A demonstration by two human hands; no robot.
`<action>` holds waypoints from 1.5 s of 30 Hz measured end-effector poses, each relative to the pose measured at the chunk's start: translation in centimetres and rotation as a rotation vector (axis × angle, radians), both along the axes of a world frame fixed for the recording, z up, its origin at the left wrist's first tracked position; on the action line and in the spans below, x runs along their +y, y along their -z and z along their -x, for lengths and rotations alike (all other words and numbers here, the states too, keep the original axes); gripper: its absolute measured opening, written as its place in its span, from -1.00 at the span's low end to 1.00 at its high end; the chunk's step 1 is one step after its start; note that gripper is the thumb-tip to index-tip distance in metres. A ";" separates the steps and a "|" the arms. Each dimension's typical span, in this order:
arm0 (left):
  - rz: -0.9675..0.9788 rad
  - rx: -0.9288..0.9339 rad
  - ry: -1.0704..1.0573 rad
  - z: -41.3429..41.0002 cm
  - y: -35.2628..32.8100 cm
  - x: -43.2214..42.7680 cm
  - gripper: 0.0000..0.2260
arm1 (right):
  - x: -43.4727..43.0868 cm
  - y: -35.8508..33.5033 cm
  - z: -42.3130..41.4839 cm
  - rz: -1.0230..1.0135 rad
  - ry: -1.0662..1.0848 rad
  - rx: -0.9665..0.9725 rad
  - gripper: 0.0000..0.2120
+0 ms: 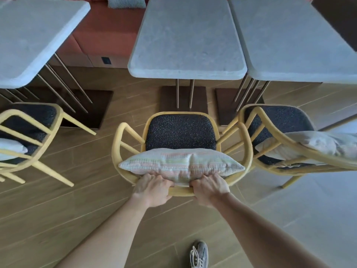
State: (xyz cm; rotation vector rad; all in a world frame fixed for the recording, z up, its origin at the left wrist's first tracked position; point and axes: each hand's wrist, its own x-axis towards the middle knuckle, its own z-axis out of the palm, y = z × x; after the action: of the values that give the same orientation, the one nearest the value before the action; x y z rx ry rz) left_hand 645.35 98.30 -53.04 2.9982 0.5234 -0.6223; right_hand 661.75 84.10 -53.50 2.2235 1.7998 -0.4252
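A yellow-framed chair [123,130] with a dark speckled seat stands in front of me, facing a grey stone-topped table [186,41]. A pale striped cushion [179,163] leans against the chair's backrest. My left hand [153,189] grips the curved top rail of the backrest left of its middle. My right hand [209,189] grips the same rail just to the right, fingers curled over it and touching the cushion's lower edge. The chair's seat is short of the table's near edge.
Matching chairs with cushions stand at the left [29,132] and right [280,136]. More grey tables sit at the left [32,39] and right [293,41]. A red bench [104,37] runs behind them. My shoe [200,254] is on the wooden floor.
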 end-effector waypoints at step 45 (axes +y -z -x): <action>0.114 0.183 -0.075 -10.7 -1.9 14.0 -0.49 | 14.4 -0.1 -9.4 0.152 0.061 0.060 -0.44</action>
State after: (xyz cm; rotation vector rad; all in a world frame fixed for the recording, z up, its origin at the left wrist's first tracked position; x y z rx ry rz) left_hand 656.02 112.25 -51.16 2.8170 0.5848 -0.8933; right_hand 671.16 98.52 -53.44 2.1864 1.6707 -0.6254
